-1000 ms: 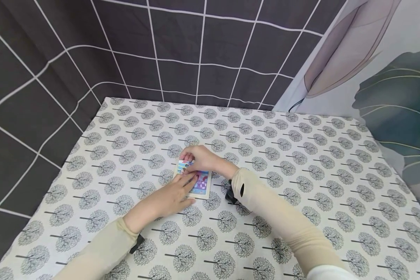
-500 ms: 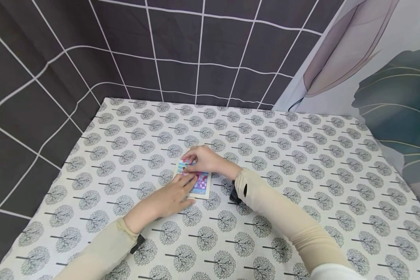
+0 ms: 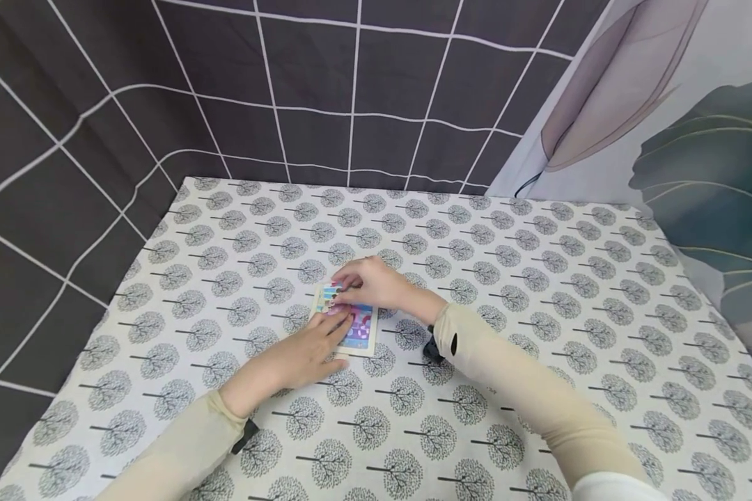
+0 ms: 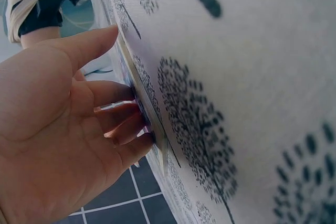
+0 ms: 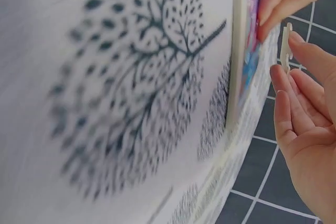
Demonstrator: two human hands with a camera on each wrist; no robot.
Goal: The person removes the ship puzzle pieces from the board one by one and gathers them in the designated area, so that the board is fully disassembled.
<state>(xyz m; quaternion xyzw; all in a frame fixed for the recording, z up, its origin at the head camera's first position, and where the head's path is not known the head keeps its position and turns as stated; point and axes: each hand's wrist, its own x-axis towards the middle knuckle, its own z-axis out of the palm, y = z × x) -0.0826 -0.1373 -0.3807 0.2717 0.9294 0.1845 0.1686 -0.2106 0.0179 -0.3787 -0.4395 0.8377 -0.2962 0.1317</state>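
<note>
A small picture jigsaw puzzle (image 3: 362, 335) in a pale frame lies flat on the cloth, printed in blue, purple and pink. My left hand (image 3: 303, 353) rests on its lower left part, fingers spread and fingertips on the picture; the left wrist view shows them touching the face beside the pale edge (image 4: 147, 106). Over the upper part of the puzzle is my right hand (image 3: 376, 284). In the right wrist view it pinches a thin puzzle piece (image 5: 286, 48) between thumb and fingers, edge-on and raised off the board. The piece's printed face is hidden there.
A white tablecloth (image 3: 507, 292) with grey tree prints covers the table. Dark curtain fabric (image 3: 313, 62) with a white grid hangs behind and at the left. A pale curtain (image 3: 683, 139) with leaf shapes hangs at the right.
My right hand and forearm have shifted slightly right, uncovering a little more of the puzzle's upper left. The left hand has stayed in place on the puzzle.
</note>
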